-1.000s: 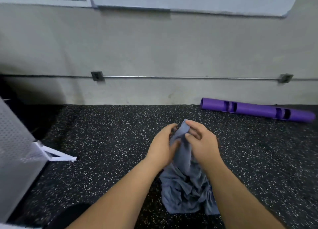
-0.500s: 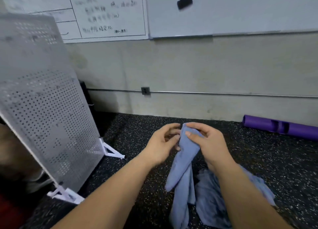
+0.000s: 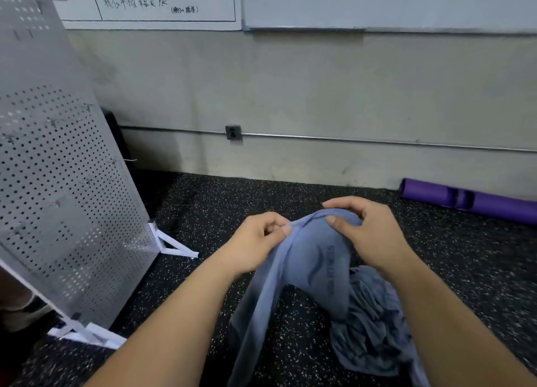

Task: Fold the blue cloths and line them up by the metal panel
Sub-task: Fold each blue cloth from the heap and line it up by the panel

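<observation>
While left hand (image 3: 255,241) and right hand (image 3: 372,235) pinch the blue cloth (image 3: 313,264) open for folding, metal panel (image 3: 58,183) stands at nine o'clock.

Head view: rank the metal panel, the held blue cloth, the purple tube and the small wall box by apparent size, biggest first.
1. metal panel, cropped at the left edge
2. blue cloth, close to the camera, so it looks large
3. purple tube, cut off at the right edge
4. wall box
</observation>
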The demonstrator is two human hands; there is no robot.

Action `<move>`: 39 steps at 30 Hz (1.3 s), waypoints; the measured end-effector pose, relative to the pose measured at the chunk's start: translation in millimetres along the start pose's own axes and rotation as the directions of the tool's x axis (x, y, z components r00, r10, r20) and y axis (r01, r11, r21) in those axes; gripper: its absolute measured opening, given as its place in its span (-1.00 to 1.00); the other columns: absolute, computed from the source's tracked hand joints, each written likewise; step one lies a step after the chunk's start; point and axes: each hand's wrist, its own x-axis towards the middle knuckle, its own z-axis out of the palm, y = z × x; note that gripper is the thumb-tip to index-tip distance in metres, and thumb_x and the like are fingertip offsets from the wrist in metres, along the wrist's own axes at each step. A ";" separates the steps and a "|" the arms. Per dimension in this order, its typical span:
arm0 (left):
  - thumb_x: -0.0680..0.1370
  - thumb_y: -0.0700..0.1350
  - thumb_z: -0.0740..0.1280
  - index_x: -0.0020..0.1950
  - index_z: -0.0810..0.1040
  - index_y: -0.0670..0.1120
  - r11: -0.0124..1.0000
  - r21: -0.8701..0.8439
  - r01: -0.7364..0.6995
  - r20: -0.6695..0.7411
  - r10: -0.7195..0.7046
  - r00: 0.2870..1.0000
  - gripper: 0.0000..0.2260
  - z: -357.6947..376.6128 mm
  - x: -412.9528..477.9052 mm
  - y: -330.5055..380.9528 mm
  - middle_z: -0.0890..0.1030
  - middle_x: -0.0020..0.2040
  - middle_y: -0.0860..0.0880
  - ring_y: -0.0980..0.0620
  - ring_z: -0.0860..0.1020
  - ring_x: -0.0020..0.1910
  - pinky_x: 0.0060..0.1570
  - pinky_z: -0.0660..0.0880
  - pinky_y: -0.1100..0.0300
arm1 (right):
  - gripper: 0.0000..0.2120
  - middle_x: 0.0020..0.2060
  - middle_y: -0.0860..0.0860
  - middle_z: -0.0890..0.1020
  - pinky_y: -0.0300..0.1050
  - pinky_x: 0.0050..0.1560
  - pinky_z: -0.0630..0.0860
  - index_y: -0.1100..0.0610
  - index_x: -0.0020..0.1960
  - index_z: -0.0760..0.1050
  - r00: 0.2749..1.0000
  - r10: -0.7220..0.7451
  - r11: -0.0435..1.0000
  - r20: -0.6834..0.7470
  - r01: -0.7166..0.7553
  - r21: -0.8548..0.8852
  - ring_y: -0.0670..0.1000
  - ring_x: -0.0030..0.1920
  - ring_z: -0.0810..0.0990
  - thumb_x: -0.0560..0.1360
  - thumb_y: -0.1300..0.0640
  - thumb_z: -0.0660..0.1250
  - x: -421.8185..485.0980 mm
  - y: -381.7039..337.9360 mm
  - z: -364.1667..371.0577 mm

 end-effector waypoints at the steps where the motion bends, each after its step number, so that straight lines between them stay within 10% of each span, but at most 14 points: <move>1: 0.66 -0.01 0.42 0.04 0.68 -0.04 1.000 -0.021 0.002 0.024 -0.001 1.000 -0.87 0.0 3.7 -0.8 0.56 -0.24 0.01 0.11 0.44 -0.24 -0.16 0.39 0.15 | -0.77 -0.01 -0.27 0.74 -0.27 0.04 0.58 -0.14 0.09 0.72 1.000 -0.007 1.000 -0.030 0.007 -0.009 -0.23 0.04 0.69 0.56 0.19 0.52 2.9 4.1 1.2; 4: 0.52 0.14 0.55 0.04 0.62 0.05 1.000 0.001 0.006 0.039 -0.006 0.999 -0.76 0.6 15.1 -2.8 0.60 -0.14 -0.11 0.09 0.49 -0.19 -0.12 0.46 0.05 | -0.79 -0.06 -0.15 0.77 -0.20 -0.03 0.65 -0.06 0.06 0.72 0.996 0.016 0.996 -0.091 -0.008 0.089 -0.13 -0.01 0.74 0.55 0.24 0.54 13.5 12.0 10.1; 14: 0.43 -0.25 0.43 -0.10 0.57 0.09 0.932 0.358 0.051 -0.149 0.003 0.989 -0.77 -42.1 43.3 -31.3 0.68 -0.13 0.13 0.11 0.65 -0.13 -0.03 0.62 0.02 | -0.80 -0.11 -0.04 0.79 -0.26 -0.05 0.66 0.03 0.02 0.72 0.982 0.076 0.975 -0.172 -0.037 0.219 -0.05 -0.03 0.76 0.51 0.31 0.55 59.8 21.0 11.0; 26: 0.42 -0.09 0.51 -0.23 0.66 0.08 0.808 0.512 0.292 -0.240 -0.192 0.952 -0.92 -68.8 44.3 -57.1 0.69 -0.29 0.16 0.20 0.64 -0.27 -0.20 0.57 0.20 | -0.87 -0.11 -0.07 0.79 -0.33 -0.05 0.63 0.05 0.08 0.73 0.889 0.221 0.909 -0.402 -0.038 0.415 -0.18 -0.11 0.72 0.56 0.21 0.54 78.9 36.4 -15.7; 32: 0.59 -0.26 0.40 -0.11 0.74 0.00 0.925 0.207 0.319 -0.221 -0.273 0.936 -0.80 -72.4 36.6 -61.1 0.73 -0.24 0.01 0.04 0.61 -0.31 -0.29 0.62 0.12 | -0.88 -0.10 -0.03 0.74 -0.44 -0.09 0.51 0.11 0.12 0.74 0.865 0.162 0.984 -0.475 -0.108 0.139 -0.35 -0.23 0.61 0.59 0.16 0.51 67.6 59.7 -21.8; 39: 0.67 -0.28 0.36 0.16 0.65 -0.05 0.909 -0.336 0.248 -0.206 -0.328 0.922 -0.84 -51.4 39.7 -36.0 0.63 -0.20 -0.15 -0.01 0.51 -0.26 -0.27 0.48 0.13 | -0.80 -0.39 -0.17 0.64 -0.33 -0.46 0.32 -0.05 0.03 0.65 0.981 0.165 0.986 -0.102 -0.166 -0.009 -0.18 -0.51 0.39 0.65 0.24 0.37 45.2 55.4 24.8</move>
